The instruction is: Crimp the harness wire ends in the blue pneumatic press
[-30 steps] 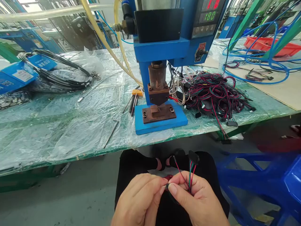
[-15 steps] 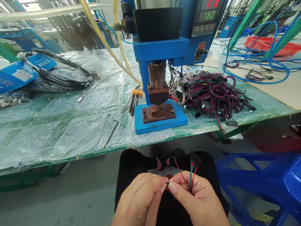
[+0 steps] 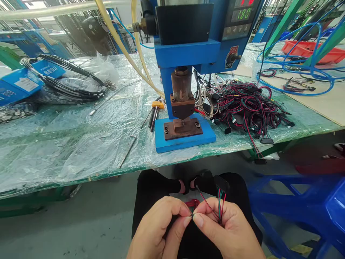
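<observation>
My left hand (image 3: 159, 230) and my right hand (image 3: 229, 233) meet over my lap, thumbs and forefingers pinched together on a thin wire cable (image 3: 212, 208) of red, green and black strands. A black connector (image 3: 221, 182) at the cable's end sticks up above my right hand. A single red strand with a dark tip rises beside it. Straight ahead on the bench stands a blue press machine (image 3: 185, 72) with a rusty brown die (image 3: 182, 104) over its base plate.
A pile of red, green and black wire harnesses (image 3: 245, 104) lies right of the press. Black cable coils (image 3: 67, 86) and blue boxes (image 3: 21, 84) sit at the left. Plastic sheeting covers the green bench (image 3: 67, 144). A blue stool (image 3: 302, 208) stands at my right.
My hands stay pinched on the cable and have shifted only slightly. The view has tilted a little, so the press sits marginally higher in the frame.
</observation>
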Demonstrator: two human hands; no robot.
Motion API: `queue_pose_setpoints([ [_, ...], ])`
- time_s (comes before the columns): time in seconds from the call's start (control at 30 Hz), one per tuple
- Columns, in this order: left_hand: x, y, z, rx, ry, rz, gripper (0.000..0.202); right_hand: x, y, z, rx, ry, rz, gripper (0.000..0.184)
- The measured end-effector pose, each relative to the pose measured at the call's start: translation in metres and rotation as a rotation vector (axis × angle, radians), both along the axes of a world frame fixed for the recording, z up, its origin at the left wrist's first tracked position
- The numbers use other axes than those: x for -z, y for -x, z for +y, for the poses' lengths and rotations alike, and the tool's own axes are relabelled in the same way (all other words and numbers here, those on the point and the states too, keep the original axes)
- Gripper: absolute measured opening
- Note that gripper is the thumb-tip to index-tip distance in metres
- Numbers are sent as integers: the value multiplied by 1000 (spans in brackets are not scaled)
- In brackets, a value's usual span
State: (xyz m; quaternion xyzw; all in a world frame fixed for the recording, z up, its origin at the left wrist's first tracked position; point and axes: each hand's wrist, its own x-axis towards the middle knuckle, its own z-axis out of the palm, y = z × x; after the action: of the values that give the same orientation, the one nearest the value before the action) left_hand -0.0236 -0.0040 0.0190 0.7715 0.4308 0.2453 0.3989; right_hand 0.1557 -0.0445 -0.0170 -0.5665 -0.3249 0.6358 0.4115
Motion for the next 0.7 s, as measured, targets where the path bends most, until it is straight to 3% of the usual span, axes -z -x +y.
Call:
queue_pose_setpoints([
  [0.7,2,-3,-3,-57,41,-22,13,-1,1,0,41,-8,17,53],
])
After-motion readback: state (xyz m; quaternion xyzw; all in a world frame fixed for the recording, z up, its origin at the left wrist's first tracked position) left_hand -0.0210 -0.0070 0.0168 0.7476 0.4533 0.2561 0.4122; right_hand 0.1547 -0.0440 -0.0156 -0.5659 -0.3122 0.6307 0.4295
